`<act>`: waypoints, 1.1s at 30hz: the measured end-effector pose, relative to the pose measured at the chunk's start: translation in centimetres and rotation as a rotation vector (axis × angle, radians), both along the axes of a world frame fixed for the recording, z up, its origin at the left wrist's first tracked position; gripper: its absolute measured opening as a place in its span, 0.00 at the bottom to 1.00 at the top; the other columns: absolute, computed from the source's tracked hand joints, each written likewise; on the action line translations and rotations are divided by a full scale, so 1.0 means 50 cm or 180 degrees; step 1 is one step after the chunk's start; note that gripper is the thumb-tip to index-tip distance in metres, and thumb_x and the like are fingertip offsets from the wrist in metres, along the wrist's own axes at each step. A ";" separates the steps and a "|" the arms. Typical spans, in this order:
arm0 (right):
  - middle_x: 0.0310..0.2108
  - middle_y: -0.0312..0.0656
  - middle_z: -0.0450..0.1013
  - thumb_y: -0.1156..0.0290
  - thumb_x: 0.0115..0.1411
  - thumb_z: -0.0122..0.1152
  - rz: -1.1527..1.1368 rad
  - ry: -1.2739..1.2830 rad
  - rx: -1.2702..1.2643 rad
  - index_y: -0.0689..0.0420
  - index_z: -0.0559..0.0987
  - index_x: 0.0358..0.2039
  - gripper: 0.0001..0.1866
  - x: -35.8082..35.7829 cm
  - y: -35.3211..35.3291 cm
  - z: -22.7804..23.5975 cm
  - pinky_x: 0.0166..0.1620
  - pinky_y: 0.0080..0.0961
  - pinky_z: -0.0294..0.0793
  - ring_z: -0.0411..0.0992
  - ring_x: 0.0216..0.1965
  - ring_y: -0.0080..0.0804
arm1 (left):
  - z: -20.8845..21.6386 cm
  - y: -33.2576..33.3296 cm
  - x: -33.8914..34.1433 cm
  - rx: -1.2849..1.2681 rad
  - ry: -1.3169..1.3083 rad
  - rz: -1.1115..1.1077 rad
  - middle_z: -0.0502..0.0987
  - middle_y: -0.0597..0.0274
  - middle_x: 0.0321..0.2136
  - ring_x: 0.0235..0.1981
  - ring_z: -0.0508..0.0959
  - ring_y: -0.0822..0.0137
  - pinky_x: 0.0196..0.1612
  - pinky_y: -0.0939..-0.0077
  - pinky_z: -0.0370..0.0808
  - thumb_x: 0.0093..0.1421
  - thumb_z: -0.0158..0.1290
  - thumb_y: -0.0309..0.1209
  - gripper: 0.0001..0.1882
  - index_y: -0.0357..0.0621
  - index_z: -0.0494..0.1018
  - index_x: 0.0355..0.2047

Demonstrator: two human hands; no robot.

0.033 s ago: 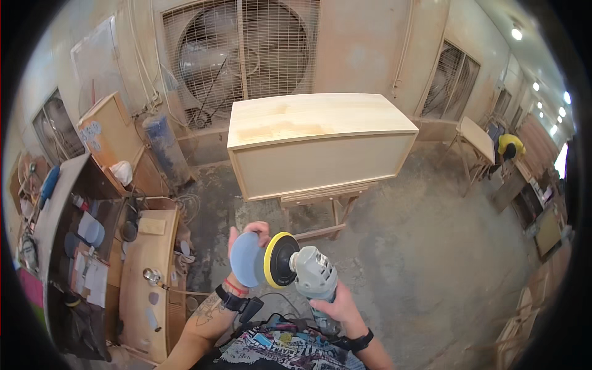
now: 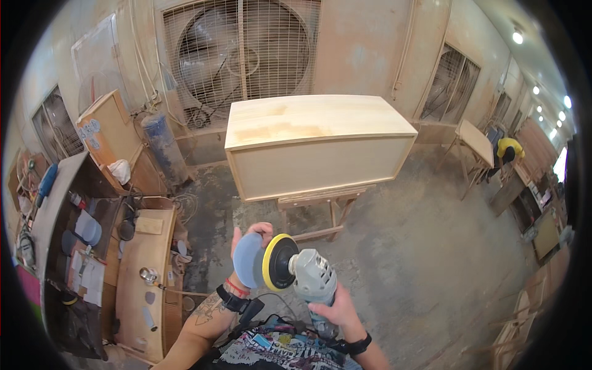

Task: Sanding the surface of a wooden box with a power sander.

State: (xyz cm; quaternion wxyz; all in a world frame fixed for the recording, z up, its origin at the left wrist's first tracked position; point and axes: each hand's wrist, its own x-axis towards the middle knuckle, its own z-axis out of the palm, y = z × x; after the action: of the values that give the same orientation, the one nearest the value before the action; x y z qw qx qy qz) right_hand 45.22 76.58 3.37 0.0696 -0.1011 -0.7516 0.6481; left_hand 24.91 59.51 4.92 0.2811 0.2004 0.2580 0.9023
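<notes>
A blue disc (image 2: 248,259) is grasped by the left hand's fingers (image 2: 264,230); a grey sander (image 2: 314,275) is clasped by the right hand's fingers (image 2: 331,313).

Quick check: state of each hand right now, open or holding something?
Left hand: holding a blue-grey round disc.
Right hand: closed around a grey power sander.

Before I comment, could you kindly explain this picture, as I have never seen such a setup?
There is no robot, only a person's bare hands. The view comes from a fisheye camera worn on the head, looking down, so straight edges bend. The left hand holds a blue-grey disc; the right hand grips a grey power tool, its yellow-edged black pad close to the disc. Ahead, a pale wooden box rests on a stand. A flat tan piece lies on the bench at left.
</notes>
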 end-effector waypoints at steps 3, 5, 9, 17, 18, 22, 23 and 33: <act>0.48 0.46 0.77 0.60 0.44 0.78 -0.0221 0.0211 0.0029 0.63 0.68 0.58 0.42 -0.001 0.013 -0.002 0.55 0.33 0.71 0.75 0.50 0.34 | -0.010 0.061 0.000 -0.0002 -0.0152 -0.0312 0.73 0.55 0.36 0.38 0.75 0.63 0.43 0.69 0.76 0.70 0.28 0.60 0.38 0.33 0.66 0.52; 0.47 0.47 0.77 0.60 0.44 0.78 -0.0364 0.0221 -0.0088 0.64 0.69 0.57 0.42 -0.001 0.026 0.000 0.54 0.32 0.72 0.76 0.50 0.34 | -0.026 0.096 0.000 0.0070 -0.0390 -0.0594 0.76 0.51 0.38 0.42 0.79 0.59 0.45 0.66 0.79 0.69 0.28 0.62 0.39 0.34 0.65 0.53; 0.47 0.47 0.77 0.60 0.44 0.78 -0.0460 0.0056 0.0161 0.64 0.69 0.56 0.41 -0.012 0.062 0.006 0.53 0.32 0.73 0.76 0.49 0.34 | -0.047 0.171 -0.011 0.0149 -0.0413 -0.0850 0.77 0.54 0.34 0.36 0.81 0.66 0.38 0.72 0.80 0.69 0.29 0.62 0.40 0.34 0.63 0.55; 0.50 0.48 0.75 0.60 0.45 0.78 -0.0716 -0.0332 0.0262 0.64 0.68 0.56 0.41 -0.114 0.151 0.007 0.56 0.33 0.70 0.73 0.52 0.34 | -0.095 0.321 -0.124 -0.0096 -0.0029 -0.0924 0.70 0.63 0.39 0.36 0.68 0.73 0.43 0.77 0.68 0.72 0.25 0.53 0.36 0.33 0.73 0.50; 0.50 0.48 0.75 0.60 0.45 0.78 -0.0760 -0.0352 0.0300 0.64 0.68 0.56 0.41 -0.128 0.166 0.004 0.56 0.33 0.70 0.73 0.52 0.34 | -0.099 0.340 -0.139 -0.0055 -0.0045 -0.0968 0.70 0.63 0.39 0.36 0.68 0.73 0.43 0.77 0.68 0.72 0.25 0.53 0.36 0.33 0.73 0.50; 0.54 0.46 0.71 0.63 0.47 0.77 -0.0689 -0.0434 -0.0110 0.64 0.66 0.59 0.42 -0.191 0.221 -0.003 0.60 0.33 0.66 0.69 0.56 0.33 | -0.085 0.411 -0.195 -0.0309 0.0171 -0.0718 0.71 0.59 0.49 0.47 0.70 0.68 0.54 0.72 0.67 0.72 0.27 0.55 0.36 0.33 0.70 0.53; 0.55 0.45 0.70 0.64 0.48 0.77 -0.0635 -0.0481 -0.0306 0.64 0.66 0.60 0.42 -0.202 0.229 -0.004 0.61 0.33 0.65 0.68 0.57 0.32 | -0.086 0.427 -0.200 -0.0147 -0.0383 -0.0954 0.71 0.58 0.53 0.51 0.69 0.66 0.57 0.71 0.65 0.72 0.28 0.55 0.36 0.34 0.69 0.55; 0.56 0.42 0.71 0.68 0.48 0.76 -0.0490 0.0341 -0.1034 0.62 0.66 0.61 0.41 -0.311 0.357 -0.018 0.62 0.31 0.64 0.68 0.57 0.30 | -0.080 0.472 -0.276 -0.0958 0.0033 -0.1555 0.56 0.49 0.68 0.65 0.62 0.55 0.65 0.59 0.64 0.69 0.31 0.61 0.41 0.43 0.50 0.70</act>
State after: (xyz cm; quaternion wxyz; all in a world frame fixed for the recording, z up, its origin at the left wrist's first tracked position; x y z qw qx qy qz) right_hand 29.67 94.41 2.45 0.1417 -0.1335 -0.6223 0.7582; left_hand 11.10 83.10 0.90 0.5154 0.2173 0.3346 0.7584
